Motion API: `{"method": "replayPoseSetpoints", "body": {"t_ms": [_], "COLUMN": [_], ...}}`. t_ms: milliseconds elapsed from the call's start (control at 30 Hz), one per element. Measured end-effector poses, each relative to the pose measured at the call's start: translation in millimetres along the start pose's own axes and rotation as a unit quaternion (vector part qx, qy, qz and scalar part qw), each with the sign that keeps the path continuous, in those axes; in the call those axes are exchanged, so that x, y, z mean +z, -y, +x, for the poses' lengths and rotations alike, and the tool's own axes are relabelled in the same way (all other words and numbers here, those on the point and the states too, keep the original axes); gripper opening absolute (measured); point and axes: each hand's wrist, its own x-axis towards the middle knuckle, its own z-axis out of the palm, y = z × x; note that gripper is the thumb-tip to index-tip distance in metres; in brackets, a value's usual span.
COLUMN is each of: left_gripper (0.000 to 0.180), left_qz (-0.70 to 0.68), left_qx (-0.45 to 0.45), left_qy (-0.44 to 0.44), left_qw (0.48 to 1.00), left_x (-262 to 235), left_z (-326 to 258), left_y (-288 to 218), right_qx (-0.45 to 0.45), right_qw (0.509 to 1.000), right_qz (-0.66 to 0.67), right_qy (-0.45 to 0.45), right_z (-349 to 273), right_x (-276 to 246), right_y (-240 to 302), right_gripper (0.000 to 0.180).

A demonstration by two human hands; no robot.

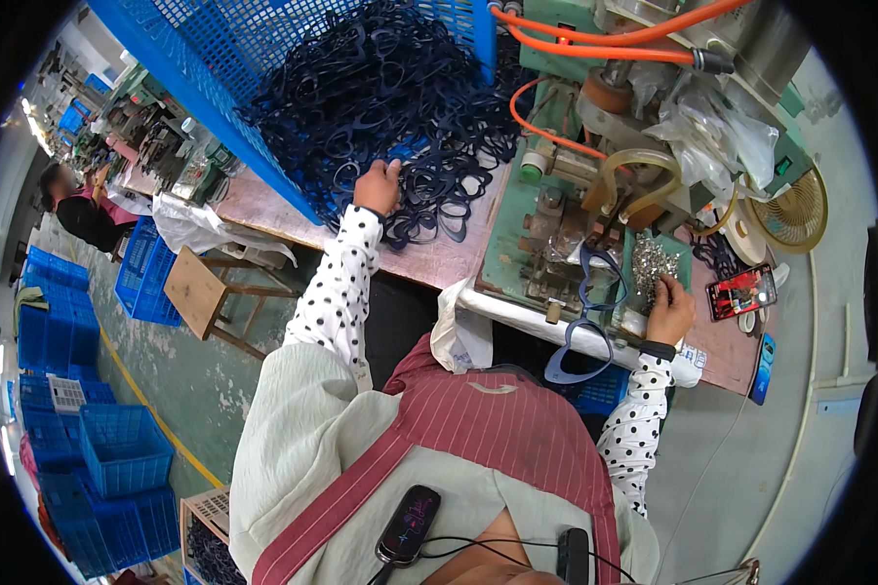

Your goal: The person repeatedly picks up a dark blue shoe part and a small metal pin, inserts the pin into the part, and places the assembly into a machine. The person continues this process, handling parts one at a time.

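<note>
You sat at a reddish workbench with both arms stretched forward, sleeves white with black dots. Your left hand reached to the far left and rested on the near edge of a large heap of dark blue eyeglass frames that spilled out of a tipped blue plastic basket. Its fingers were curled down into the tangle; whether they had closed around one frame could not be told. The heap lay directly beyond and to the right of that hand, so the frames were far closer to your left hand than to your right. Your right hand sat well apart on the right, near you, on the green bed of a small bench machine, fingertips bent at the edge of a pile of small silvery metal parts; whether it pinched any could not be told. Just left of that hand, one dark blue frame stood on the machine's fixture, and another hung below it over the bench's near edge, long axis running roughly left to right. Orange hoses looped over the machine. A phone with a red screen lay on the bench to the right, and a small fan stood beyond it. Blue crates were stacked on the floor to your left, and another person worked at the far left.
</note>
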Motion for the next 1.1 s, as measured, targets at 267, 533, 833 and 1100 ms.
{"method": "replayPoseSetpoints", "body": {"t_ms": [267, 533, 833, 1100], "left_gripper": [0.046, 0.041, 0.032, 0.032], "left_qz": [-0.151, -0.017, -0.112, -0.144], "left_qx": [0.218, 0.557, 0.751, 0.775], "left_qy": [-0.015, -0.171, 0.045, 0.072], "left_qw": [0.964, 0.813, 0.649, 0.611], "left_x": [6, 12, 53, 42], "left_z": [-81, -157, -180, -189], "left_y": [-70, -122, -144, -146], "right_qx": [0.050, 0.076, 0.113, 0.135], "right_qw": [0.991, 0.920, 0.899, 0.873], "right_qz": [0.121, 0.370, 0.401, 0.446], "right_qy": [0.015, 0.103, 0.133, 0.146], "right_z": [18, 26, 24, 32], "right_x": [-5, -46, -43, -35], "right_y": [38, 131, 164, 177], "right_gripper": [0.012, 0.016, 0.032, 0.042]}}
